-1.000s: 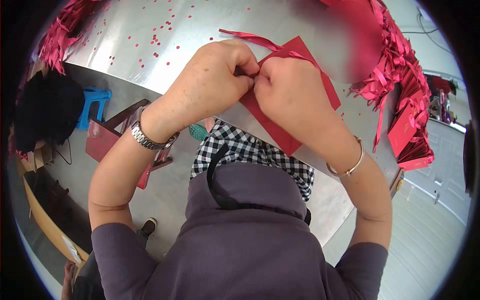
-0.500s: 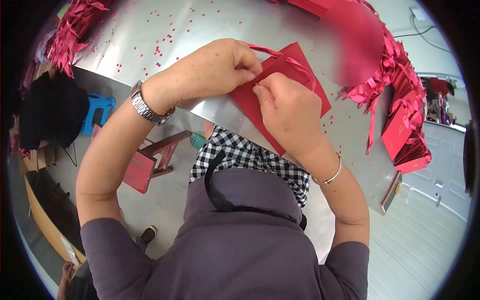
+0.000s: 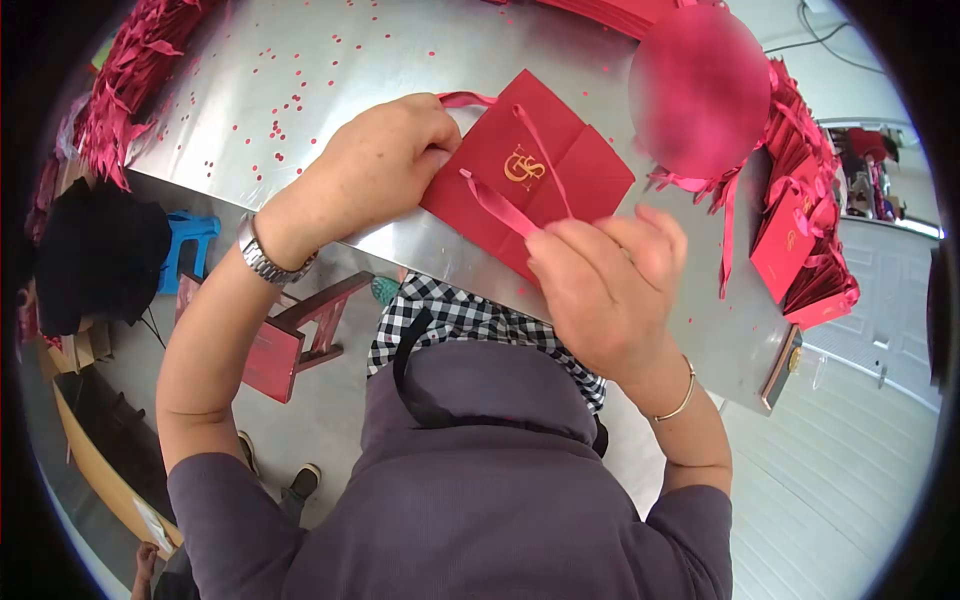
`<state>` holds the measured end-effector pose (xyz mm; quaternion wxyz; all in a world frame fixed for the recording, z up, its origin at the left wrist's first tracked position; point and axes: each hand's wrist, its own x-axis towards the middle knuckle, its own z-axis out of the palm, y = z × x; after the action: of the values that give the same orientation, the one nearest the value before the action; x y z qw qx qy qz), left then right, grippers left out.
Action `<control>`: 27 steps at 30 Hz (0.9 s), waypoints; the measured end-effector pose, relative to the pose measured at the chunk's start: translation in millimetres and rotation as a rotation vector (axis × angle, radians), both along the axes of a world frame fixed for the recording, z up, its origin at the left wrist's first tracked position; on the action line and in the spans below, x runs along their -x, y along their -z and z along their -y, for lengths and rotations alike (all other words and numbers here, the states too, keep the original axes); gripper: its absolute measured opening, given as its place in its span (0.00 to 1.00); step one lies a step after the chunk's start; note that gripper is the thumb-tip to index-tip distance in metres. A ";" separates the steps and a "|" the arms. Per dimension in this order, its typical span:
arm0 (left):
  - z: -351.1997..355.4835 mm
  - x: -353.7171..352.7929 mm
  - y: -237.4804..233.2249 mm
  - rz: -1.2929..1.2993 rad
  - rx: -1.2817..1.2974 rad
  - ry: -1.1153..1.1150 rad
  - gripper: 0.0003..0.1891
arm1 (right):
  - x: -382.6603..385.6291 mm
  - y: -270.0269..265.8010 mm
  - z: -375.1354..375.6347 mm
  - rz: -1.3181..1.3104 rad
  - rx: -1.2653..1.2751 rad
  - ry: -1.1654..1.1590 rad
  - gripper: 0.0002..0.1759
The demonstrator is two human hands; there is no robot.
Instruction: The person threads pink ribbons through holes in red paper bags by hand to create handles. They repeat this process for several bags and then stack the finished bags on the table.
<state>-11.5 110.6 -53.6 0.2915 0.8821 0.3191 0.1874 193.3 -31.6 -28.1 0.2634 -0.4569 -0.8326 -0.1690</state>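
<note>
Drawn back toward 5 o'clock, right hand pinches flat red ribbon taut, other fingers loose; curled left hand grips gold-stamped red paper bag, flat on shiny metal tabletop at 12 o'clock.

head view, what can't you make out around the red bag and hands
All in the head view:
Fingertips of the left hand: hidden under its own knuckles; pinching or pressing the red bag is unclear.
The gold logo: too small to read.
End of the ribbon: hidden in the right hand.
Things behind the blurred pink patch: covered by it.
The stack of bags: warped at the lens edge, uncountable.
</note>
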 end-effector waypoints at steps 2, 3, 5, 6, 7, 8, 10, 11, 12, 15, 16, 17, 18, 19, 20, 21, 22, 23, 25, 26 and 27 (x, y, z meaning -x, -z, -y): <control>1.5 -1.1 -0.1 -0.009 0.001 0.009 0.03 | -9.0 20.0 9.9 -0.122 0.043 0.029 0.19; 2.9 -1.6 0.1 -0.044 -0.027 0.002 0.03 | -11.1 26.9 12.5 -0.214 0.137 0.028 0.31; 4.1 -2.4 -0.3 -0.080 -0.056 -0.005 0.03 | -14.3 27.2 19.2 -0.251 0.285 0.245 0.44; 4.4 -2.7 -1.7 -0.084 -0.046 -0.010 0.03 | -17.1 28.0 18.6 -0.300 0.418 0.289 0.52; 4.4 -2.5 -2.5 -0.088 -0.037 -0.016 0.03 | -18.5 26.9 18.5 -0.304 0.420 0.289 0.52; 3.8 -2.1 -1.7 -0.091 -0.037 -0.016 0.03 | -19.6 24.0 17.7 -0.262 0.486 0.296 0.52; 0.2 -1.1 1.1 -0.082 -0.111 -0.010 0.03 | -21.2 22.3 17.3 -0.224 0.552 0.304 0.53; -4.6 1.3 -1.3 -0.121 -0.218 -0.098 0.03 | -21.7 22.1 17.5 -0.190 0.550 0.301 0.52; -12.3 5.9 -3.2 -0.160 -0.326 -0.189 0.03 | -22.7 21.6 17.7 -0.154 0.547 0.296 0.51; -40.6 25.8 2.1 -0.181 -0.343 -0.343 0.06 | -22.3 16.9 17.0 -0.067 0.557 0.297 0.48; -39.9 27.6 4.2 -0.177 -0.344 -0.363 0.06 | -21.8 15.3 16.8 -0.069 0.555 0.292 0.48; -40.0 28.6 5.7 -0.173 -0.344 -0.382 0.07 | -21.2 13.9 17.1 -0.077 0.571 0.301 0.47; -40.8 28.7 6.9 -0.178 -0.343 -0.382 0.07 | -20.5 13.6 17.5 -0.086 0.590 0.313 0.45; -42.3 28.3 8.2 -0.133 -0.311 -0.498 0.07 | -20.6 13.9 17.3 -0.091 0.592 0.311 0.45; -44.6 27.9 9.5 -0.087 -0.279 -0.613 0.08 | -21.1 14.5 17.2 -0.083 0.583 0.301 0.44; -48.0 27.9 11.2 -0.126 -0.238 -0.657 0.08 | -21.6 14.9 17.3 -0.073 0.574 0.289 0.43; -49.2 28.0 14.3 -0.130 -0.237 -0.661 0.08 | -21.9 14.5 17.2 -0.074 0.576 0.284 0.43; -50.2 28.3 17.9 0.005 -0.269 -0.628 0.09 | -21.6 14.0 17.0 -0.067 0.577 0.282 0.42; -42.9 22.2 6.7 0.306 -0.253 -0.508 0.10 | -20.5 13.5 16.8 -0.070 0.577 0.278 0.41; -39.0 18.1 5.2 0.240 -0.305 -0.414 0.10 | -20.6 13.1 16.8 -0.067 0.576 0.273 0.40; -35.7 13.4 4.5 0.177 -0.353 -0.320 0.11 | -20.4 12.8 16.7 -0.062 0.577 0.269 0.39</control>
<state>-24.9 146.3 -58.1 0.1264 0.8378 0.3903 0.3603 213.7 -48.3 -40.8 0.1236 -0.6238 -0.7698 0.0546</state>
